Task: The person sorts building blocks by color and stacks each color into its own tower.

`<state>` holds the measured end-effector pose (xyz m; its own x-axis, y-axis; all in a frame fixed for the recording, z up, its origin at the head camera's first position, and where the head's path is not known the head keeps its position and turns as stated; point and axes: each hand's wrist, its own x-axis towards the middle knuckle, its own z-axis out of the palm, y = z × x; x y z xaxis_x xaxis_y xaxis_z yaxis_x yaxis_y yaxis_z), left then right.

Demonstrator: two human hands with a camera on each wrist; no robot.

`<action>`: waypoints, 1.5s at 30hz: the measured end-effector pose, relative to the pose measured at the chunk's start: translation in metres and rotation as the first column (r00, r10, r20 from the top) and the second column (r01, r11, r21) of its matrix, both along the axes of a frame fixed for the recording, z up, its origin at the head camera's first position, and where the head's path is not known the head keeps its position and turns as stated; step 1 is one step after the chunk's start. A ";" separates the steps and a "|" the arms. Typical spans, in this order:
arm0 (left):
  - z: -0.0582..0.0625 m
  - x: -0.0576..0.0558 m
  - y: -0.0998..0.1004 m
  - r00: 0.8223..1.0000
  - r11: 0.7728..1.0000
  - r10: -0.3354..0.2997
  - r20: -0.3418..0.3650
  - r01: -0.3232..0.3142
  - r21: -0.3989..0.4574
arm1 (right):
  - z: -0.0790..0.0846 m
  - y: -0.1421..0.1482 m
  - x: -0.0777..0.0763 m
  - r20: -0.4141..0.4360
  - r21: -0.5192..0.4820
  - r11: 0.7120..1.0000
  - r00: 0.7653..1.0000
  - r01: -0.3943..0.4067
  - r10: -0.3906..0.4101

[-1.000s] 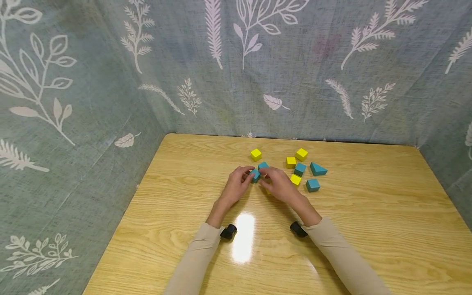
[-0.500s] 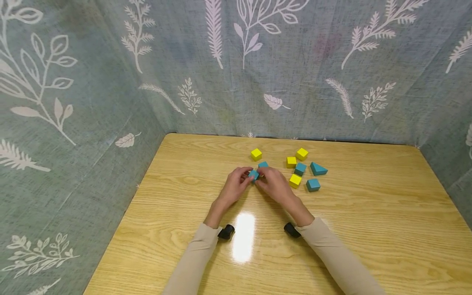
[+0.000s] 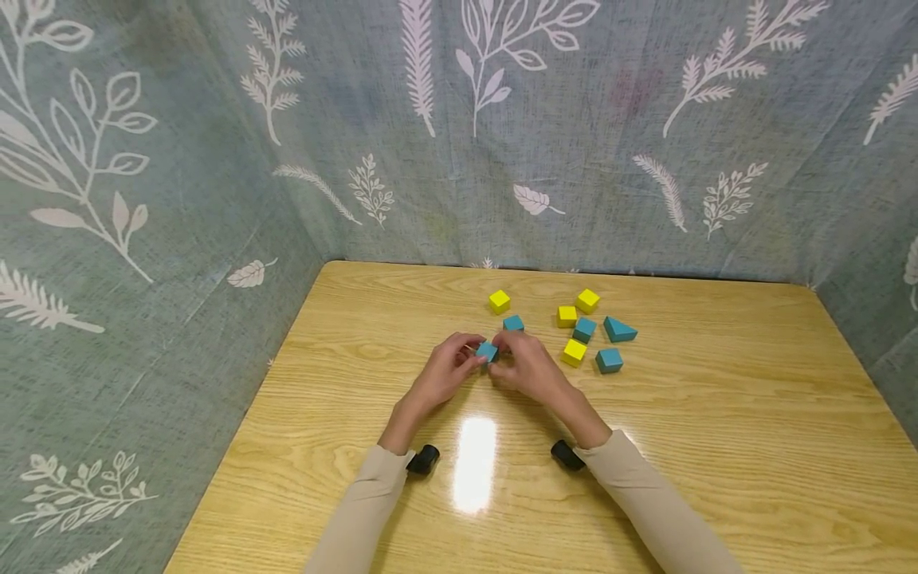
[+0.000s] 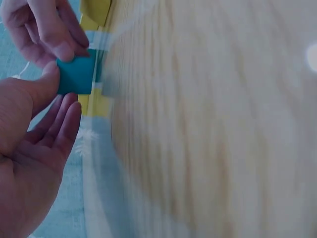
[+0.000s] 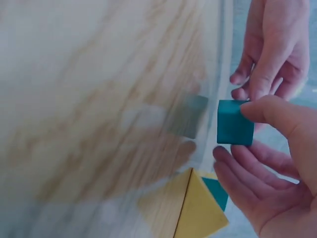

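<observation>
Pinching one smooth, sharp-edged blue cube point(image 3: 487, 351) between thumb and fingers, the left hand point(image 3: 446, 371) and the right hand point(image 3: 529, 363) meet at it from opposite sides, over the middle of the glossy, wood-grained tabletop point(image 3: 344, 367); whether the cube touches that surface I cannot tell. Just beyond sits a second blue block point(image 3: 513, 322), partly hidden, with a yellow cube point(image 3: 500, 301) farther back. To the right lie a loose cluster of flat-faced blocks point(image 3: 574, 352) and a triangular blue wedge point(image 3: 619, 329). Behind hangs creased cloth point(image 3: 445, 191) printed with pale leaves.
</observation>
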<state>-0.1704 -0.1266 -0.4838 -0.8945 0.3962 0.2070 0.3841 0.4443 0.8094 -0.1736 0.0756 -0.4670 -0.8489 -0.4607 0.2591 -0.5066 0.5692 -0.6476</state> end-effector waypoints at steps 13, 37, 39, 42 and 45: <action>0.010 0.020 -0.020 0.994 0.999 -0.041 0.104 0.038 0.025 | 0.009 -0.006 0.015 0.213 -0.172 0.979 0.966 -0.110 0.146; 0.006 0.052 -0.051 0.994 0.995 -0.102 0.031 0.103 -0.012 | 0.006 -0.033 0.039 0.306 -0.171 0.974 0.931 -0.151 0.199; 0.005 0.053 -0.053 0.994 0.995 -0.101 0.034 0.101 -0.011 | 0.006 -0.035 0.039 0.316 -0.172 0.974 0.928 -0.147 0.196; 0.005 0.054 -0.054 0.994 0.995 -0.101 0.035 0.101 -0.007 | 0.005 -0.037 0.040 0.322 -0.177 0.973 0.926 -0.149 0.200; 0.005 0.055 -0.056 0.994 0.995 -0.104 0.031 0.104 -0.007 | 0.005 -0.038 0.041 0.310 -0.171 0.973 0.929 -0.154 0.201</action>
